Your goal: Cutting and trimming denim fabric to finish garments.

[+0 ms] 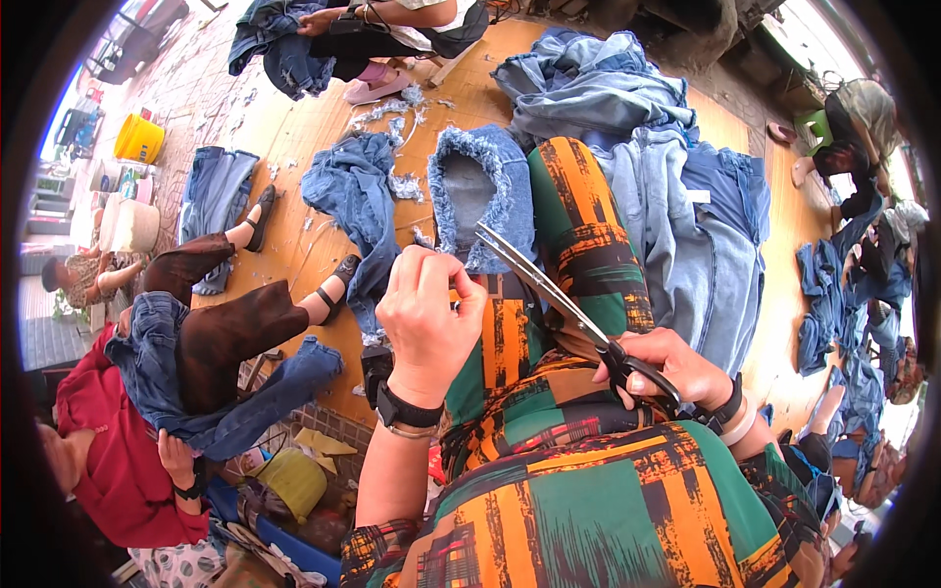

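My right hand [662, 367] grips a pair of scissors [549, 284] by its black handles, the long silver blades pointing up and left, slightly parted. Just left of the blade tips, my left hand [428, 309] is raised with its fingers curled in a pinch; whatever they hold is hidden or too small to make out. Beyond both hands, a blue denim piece [512, 186] with a wide frayed opening lies over my left knee. Neither hand touches its frayed edge. My patterned orange, green and black clothing [588, 480] covers my lap below the scissors.
Faded jeans [676, 235] are heaped right of my knees, with crumpled denim [355, 196] to the left. Blue-white lint [404, 186] litters the tan mat [284, 127]. A person in a red top [118, 441] sits close at left with jeans across the lap. Other people handle denim around the edges.
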Demonstrator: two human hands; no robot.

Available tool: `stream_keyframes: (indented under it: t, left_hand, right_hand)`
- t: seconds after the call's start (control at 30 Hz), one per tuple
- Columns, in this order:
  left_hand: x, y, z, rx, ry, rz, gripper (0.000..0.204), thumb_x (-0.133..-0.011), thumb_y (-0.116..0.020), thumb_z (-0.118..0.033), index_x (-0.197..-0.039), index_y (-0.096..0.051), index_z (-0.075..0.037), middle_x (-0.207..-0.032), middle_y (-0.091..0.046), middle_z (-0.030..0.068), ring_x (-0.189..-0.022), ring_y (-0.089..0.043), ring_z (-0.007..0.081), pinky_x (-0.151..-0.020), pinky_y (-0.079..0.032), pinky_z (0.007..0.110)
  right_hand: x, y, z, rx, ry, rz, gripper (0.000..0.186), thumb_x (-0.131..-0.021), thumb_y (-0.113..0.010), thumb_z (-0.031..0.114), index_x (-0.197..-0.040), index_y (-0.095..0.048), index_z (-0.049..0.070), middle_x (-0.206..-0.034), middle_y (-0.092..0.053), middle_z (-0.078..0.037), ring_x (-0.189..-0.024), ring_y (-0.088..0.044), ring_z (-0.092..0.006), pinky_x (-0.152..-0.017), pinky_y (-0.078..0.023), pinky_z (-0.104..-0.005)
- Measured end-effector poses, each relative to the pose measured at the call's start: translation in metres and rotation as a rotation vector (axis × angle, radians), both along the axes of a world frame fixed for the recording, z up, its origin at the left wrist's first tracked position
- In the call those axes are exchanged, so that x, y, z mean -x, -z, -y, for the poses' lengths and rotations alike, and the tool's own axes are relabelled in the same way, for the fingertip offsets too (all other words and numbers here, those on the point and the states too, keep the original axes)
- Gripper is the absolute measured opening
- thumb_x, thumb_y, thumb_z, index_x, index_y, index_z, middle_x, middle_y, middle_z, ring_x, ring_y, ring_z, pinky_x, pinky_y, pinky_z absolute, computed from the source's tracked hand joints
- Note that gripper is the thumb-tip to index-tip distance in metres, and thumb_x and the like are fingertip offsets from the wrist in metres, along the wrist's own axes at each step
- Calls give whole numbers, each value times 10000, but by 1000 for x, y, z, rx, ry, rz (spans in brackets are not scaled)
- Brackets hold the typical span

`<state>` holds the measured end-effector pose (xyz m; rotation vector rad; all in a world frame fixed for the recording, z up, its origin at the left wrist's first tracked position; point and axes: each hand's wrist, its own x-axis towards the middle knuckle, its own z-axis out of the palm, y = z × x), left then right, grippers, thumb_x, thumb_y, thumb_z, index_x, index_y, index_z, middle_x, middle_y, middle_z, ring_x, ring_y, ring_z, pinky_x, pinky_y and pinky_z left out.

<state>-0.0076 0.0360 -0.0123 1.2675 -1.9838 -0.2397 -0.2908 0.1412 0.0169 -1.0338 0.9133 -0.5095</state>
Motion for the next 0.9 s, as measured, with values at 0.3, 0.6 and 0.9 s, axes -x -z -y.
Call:
stream_keyframes:
  t: [0.3,0.6,0.9]
  left_hand:
    - [-19,-4,-1,-9,-180,-136,152,-751,-653,71,-845,-589,-30,-799,-556,85,-631,-548,216,-547,-445,341]
    - [-18,-7,-12,-171,-119,-74,344,-786,-684,-17,-1128,-655,-8,-1047,-613,154,-917,-611,315,-820,-497,403]
    - [4,1,-7,-80,-19,25,158,-758,-705,-20,-889,-619,-41,-877,-587,106,-788,-601,315,-675,-484,406]
  right_hand:
    - [0,0,-1,-1,0,6,369,-926,-698,290,-1122,-686,-22,-799,-602,-36,-750,-613,-117,-697,-480,-269]
    - [0,2,-1,-12,-2,11,374,-928,-697,299,-1122,-688,-20,-791,-609,-36,-748,-609,-117,-699,-473,-272]
    - [-1,-3,1,-9,1,8,383,-928,-695,303,-1115,-687,-31,-801,-610,-43,-748,-616,-121,-696,-476,-276]
